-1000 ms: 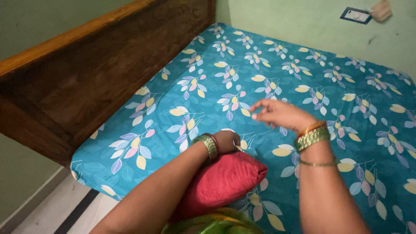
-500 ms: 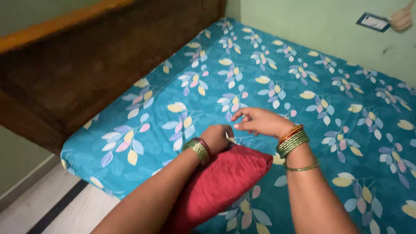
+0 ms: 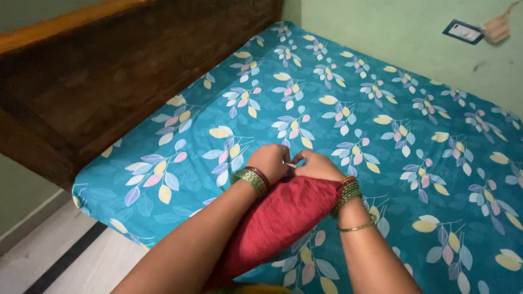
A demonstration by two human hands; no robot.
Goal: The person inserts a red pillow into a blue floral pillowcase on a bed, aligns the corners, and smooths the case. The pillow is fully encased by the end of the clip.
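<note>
A red ribbed cushion lies at the near edge of the bed, tucked under my forearms. My left hand is closed on its top far edge, with green and red bangles at the wrist. My right hand sits right beside it, fingers pinched on the same edge, green and gold bangles on that wrist. A small white bit shows between the two hands; what it is cannot be told.
The bed carries a teal sheet printed with leaves. A dark wooden headboard runs along the left. A green wall with a switch plate stands behind. Pale floor tiles show at bottom left.
My right hand came back from above the sheet and down onto the cushion's top edge, meeting my left hand. The left hand stayed on the cushion.
</note>
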